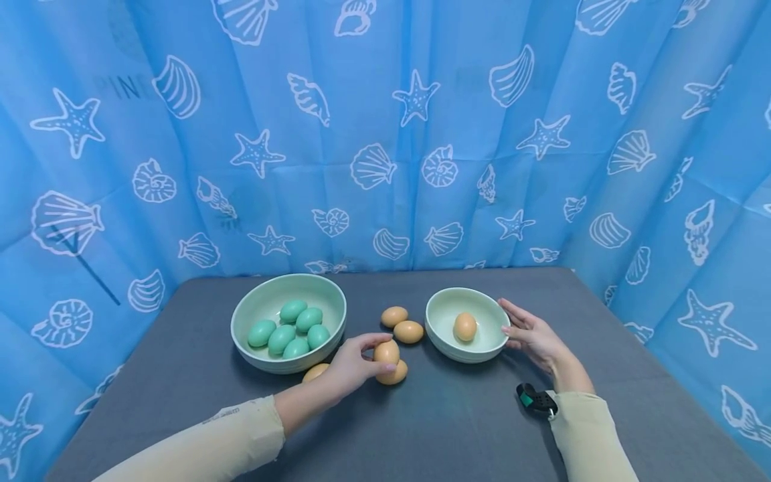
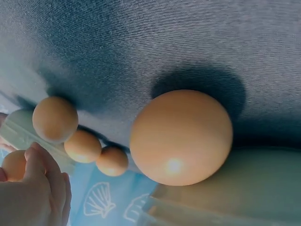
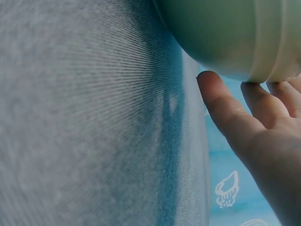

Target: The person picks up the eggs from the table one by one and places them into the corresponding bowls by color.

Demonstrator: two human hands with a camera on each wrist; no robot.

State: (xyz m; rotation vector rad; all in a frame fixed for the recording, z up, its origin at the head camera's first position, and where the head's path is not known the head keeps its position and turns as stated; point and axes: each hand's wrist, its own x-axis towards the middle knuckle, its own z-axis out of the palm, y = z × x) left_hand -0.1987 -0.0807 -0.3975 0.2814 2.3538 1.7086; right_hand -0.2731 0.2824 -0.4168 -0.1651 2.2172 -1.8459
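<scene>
My left hand (image 1: 352,365) pinches a brown egg (image 1: 387,351) between thumb and fingers, just above another brown egg (image 1: 394,375). In the left wrist view the held egg (image 2: 13,165) shows at the lower left. My right hand (image 1: 539,341) rests against the right side of a small pale green bowl (image 1: 466,353), its fingers fairly straight. The right wrist view has those fingers (image 3: 263,106) touching the bowl's outer wall (image 3: 221,37). Inside this bowl lies one brown egg (image 1: 465,327).
A larger green bowl (image 1: 241,348) with several green eggs (image 1: 282,339) stands at left. Two brown eggs (image 1: 394,316) lie between the bowls; another egg (image 1: 315,373) is beside the large bowl, partly hidden. A black strap piece (image 1: 536,399) hangs by the right sleeve. A blue curtain (image 1: 385,134) closes the back.
</scene>
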